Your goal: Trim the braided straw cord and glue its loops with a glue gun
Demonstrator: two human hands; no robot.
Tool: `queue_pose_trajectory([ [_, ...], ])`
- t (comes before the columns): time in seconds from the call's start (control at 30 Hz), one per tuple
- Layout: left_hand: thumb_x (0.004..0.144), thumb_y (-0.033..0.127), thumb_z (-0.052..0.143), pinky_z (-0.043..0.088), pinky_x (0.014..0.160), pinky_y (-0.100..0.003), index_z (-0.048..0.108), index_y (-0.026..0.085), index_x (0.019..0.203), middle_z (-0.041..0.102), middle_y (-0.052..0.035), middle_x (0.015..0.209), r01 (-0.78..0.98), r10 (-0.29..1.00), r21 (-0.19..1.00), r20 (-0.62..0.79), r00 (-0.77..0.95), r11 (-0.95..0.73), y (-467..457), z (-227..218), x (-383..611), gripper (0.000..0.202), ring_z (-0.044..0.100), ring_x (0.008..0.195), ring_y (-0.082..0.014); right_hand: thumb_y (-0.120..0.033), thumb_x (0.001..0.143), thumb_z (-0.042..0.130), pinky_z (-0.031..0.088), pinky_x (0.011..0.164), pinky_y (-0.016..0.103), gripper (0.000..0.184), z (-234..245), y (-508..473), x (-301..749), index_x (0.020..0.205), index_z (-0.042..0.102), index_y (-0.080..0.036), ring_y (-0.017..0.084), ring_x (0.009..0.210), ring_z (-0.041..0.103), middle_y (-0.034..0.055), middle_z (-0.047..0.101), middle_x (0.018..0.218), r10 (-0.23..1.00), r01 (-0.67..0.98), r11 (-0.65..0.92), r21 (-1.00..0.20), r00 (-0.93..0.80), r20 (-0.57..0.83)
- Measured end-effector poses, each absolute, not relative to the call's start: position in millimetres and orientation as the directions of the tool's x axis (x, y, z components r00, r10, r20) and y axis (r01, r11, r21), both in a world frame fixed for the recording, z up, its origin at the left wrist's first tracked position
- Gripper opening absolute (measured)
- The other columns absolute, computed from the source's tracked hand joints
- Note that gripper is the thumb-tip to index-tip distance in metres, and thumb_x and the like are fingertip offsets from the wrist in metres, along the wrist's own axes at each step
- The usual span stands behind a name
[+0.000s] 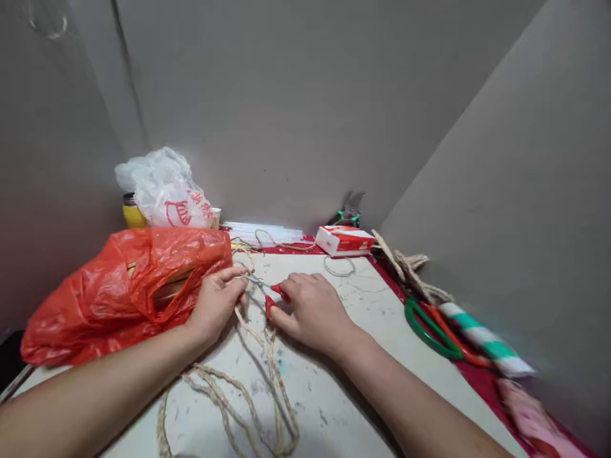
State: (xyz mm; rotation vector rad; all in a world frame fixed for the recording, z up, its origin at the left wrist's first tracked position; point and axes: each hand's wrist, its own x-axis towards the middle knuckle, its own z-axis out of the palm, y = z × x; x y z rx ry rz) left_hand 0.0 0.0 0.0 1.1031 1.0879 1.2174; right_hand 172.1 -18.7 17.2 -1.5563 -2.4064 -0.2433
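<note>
The right hand's [310,306] grip curls round the splayed handles of red-handled metal scissors [260,284], whose long axis runs leftward to the left hand's [212,302] grip, nearer the blades, pinched on tan braided fibre cord [274,366] trailing towards the body.

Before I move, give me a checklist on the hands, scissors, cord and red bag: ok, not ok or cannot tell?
1. Right hand on the red-handled scissors: ok.
2. Scissor handles spread apart: ok.
3. Left hand clear of the blades: not ok, fingertips are right at them.
4. Braided cord between the blades: cannot tell, too small and partly hidden.
5. Whole cord in view: not ok, loops run off the lower edge.
6. Red bag clear of the scissors: ok, apart.
</note>
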Motion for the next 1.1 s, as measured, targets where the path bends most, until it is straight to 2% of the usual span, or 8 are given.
queue_pose_trajectory([
  [0.33,0.071,0.024,0.062,0.031,0.041,-0.015,0.061,0.011,0.090,0.052,0.0066,0.041,-0.125,0.999,0.992,-0.023,0.029,0.027,-3.3,3.1,0.1,0.023,0.039,0.038,-0.0056,-0.043,0.080,0.052,0.029,0.069,0.034,0.030,16.9,-21.3,169.6,0.080,0.067,-0.016,0.021,0.072,0.057,0.0068,0.065,0.074,0.878,0.928,0.372,0.027,-0.361,0.315],
  [0.73,0.073,0.022,0.063,0.031,0.042,-0.015,0.061,0.015,0.085,0.053,0.0074,0.043,-0.123,1.000,0.992,-0.015,0.005,0.015,0.6,-1.9,-2.2,0.014,0.039,0.038,-0.0048,-0.034,0.085,0.048,0.028,0.063,0.032,0.030,24.1,-22.2,165.4,0.068,0.067,-0.018,0.017,0.059,0.056,0.0060,0.069,0.069,0.919,0.932,0.361,-0.003,-0.356,0.172],
  [0.93,0.075,0.024,0.064,0.033,0.043,-0.015,0.059,0.016,0.084,0.053,0.0074,0.044,-0.104,1.000,0.994,0.028,-0.008,-0.029,0.6,-1.9,-1.7,0.013,0.041,0.040,-0.0054,-0.038,0.081,0.050,0.023,0.055,0.030,0.030,22.0,-19.7,168.5,0.062,0.063,-0.020,0.015,0.055,0.052,0.0026,0.067,0.064,0.931,0.948,0.309,-0.079,-0.285,0.227],
  [1.1,0.075,0.024,0.064,0.034,0.044,-0.014,0.058,0.016,0.085,0.054,0.0072,0.045,-0.097,1.000,0.995,0.025,-0.004,-0.025,-1.9,0.9,0.1,0.014,0.042,0.040,-0.0054,-0.042,0.079,0.052,0.027,0.060,0.030,0.029,18.9,-20.3,167.7,0.066,0.064,-0.019,0.017,0.059,0.055,0.0038,0.066,0.066,0.893,0.932,0.358,-0.049,-0.327,0.308],
])
